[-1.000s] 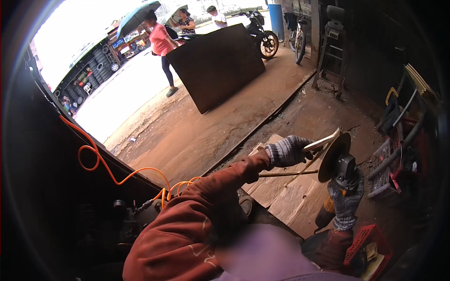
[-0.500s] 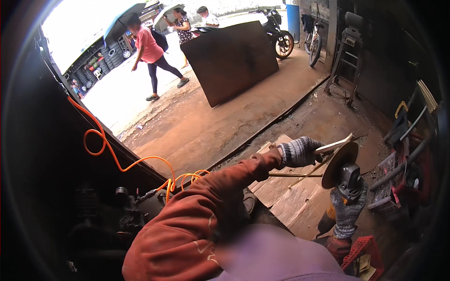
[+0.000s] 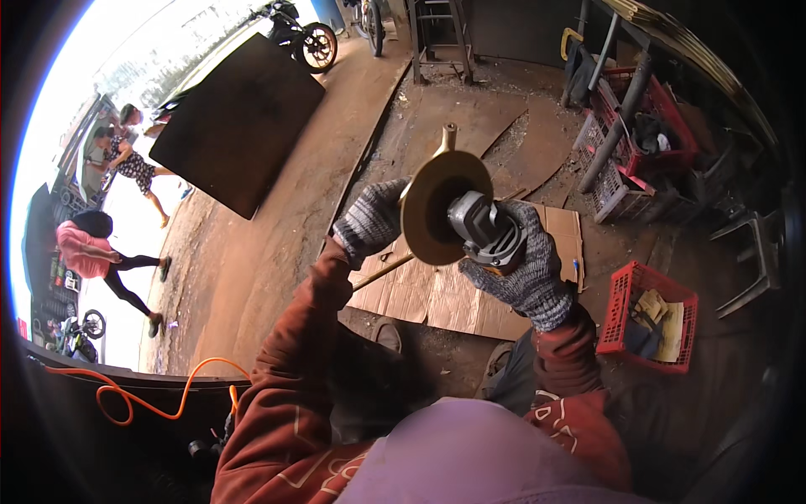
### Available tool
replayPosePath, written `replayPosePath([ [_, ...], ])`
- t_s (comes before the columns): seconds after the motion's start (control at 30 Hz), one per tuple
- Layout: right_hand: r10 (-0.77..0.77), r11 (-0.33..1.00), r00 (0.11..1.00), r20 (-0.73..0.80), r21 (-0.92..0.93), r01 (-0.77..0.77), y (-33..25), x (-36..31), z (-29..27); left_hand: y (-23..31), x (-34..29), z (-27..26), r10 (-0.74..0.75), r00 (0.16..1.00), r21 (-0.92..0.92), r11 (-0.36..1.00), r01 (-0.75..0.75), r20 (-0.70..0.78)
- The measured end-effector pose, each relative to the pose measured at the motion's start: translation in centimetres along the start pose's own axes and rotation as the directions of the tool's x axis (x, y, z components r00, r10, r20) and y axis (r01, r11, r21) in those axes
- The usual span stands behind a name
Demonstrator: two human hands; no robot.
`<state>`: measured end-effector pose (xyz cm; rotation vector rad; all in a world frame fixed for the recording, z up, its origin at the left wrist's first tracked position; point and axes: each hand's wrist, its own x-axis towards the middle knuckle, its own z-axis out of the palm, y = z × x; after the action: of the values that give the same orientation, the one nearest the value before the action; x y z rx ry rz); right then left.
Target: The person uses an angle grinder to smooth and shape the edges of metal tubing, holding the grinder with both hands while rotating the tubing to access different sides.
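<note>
Over the cardboard, right hand wrapped on grinder, broad disc beside left hand; left fingertips hidden behind disc edge, can't tell grip. Metal tube pokes past disc's far edge. Floor strip runs between cardboard's right edge and red crate.

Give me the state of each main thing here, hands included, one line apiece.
Left hand: gloved, closed on the metal frame, fingertips partly hidden
Right hand: gloved, closed on the grinder
Grinder: held up; whether running, cannot tell
Disc: fitted to grinder
Metal frame: partly hidden behind disc
Cardboard: spread flat
Near red crate: upright, open-topped, partly filled
Orange hose: looped
</note>
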<state>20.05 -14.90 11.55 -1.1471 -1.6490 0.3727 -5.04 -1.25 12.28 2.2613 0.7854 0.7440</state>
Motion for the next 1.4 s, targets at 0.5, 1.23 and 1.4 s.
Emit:
replayPosePath([
  [0.5, 0.009, 0.978, 0.999, -0.039, -0.209, -0.017, -2.3, 0.2, -1.4, -2.2, 2.2, 1.9, 0.143, 0.989, -0.092, 0.986, -0.14, 0.034],
  [1.23, -0.006, 0.969, 0.994, -0.105, -0.248, -0.021, -1.4, -1.3, -2.6, -1.9, 5.2, 2.4, -0.033, 0.991, -0.522, 0.847, 0.097, 0.129],
  [1.4, 0.08, 0.992, 0.977, -0.199, -0.083, -0.098, 0.2, -1.9, -4.0, -4.0, 11.1, 5.1, -0.131, 0.971, -0.739, 0.631, 0.236, 0.198],
])
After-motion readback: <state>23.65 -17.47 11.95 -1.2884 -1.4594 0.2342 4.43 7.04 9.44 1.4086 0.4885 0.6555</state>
